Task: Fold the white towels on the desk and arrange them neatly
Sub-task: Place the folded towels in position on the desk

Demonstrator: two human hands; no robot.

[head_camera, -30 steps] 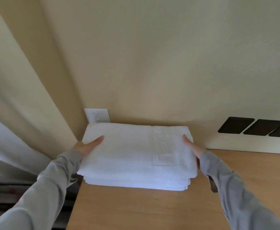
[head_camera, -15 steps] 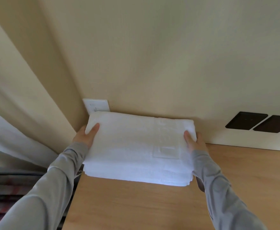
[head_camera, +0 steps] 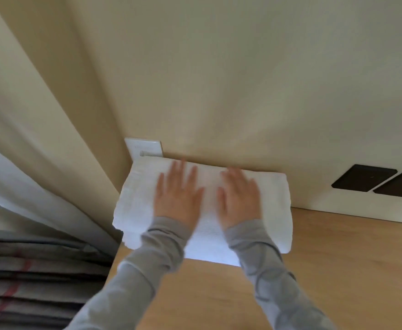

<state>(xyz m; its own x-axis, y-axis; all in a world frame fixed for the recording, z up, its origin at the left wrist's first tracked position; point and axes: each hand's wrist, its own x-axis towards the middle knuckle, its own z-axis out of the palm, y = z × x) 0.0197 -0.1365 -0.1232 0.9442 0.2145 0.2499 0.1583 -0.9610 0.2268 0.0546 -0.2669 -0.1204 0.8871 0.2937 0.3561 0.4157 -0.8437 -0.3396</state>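
A stack of folded white towels [head_camera: 275, 210] lies at the far left corner of the wooden desk [head_camera: 338, 270], pushed up against the wall. My left hand [head_camera: 177, 195] rests flat on top of the stack, left of its middle, fingers straight and spread. My right hand [head_camera: 239, 198] lies flat beside it on the same top towel, fingers straight. Both hands look blurred. Grey sleeves cover both arms. The stack's left edge juts slightly past the desk's left side.
A white wall plate [head_camera: 145, 148] sits just behind the stack. Dark rectangular panels [head_camera: 364, 178] are set in the wall at right. A beige curtain [head_camera: 40, 139] hangs at left, with striped grey fabric [head_camera: 28, 282] below it. Bare desk surface spreads to the right and front.
Both hands left the sides of the stack and now lie flat on top of it. The stack sits closer to the wall than before.
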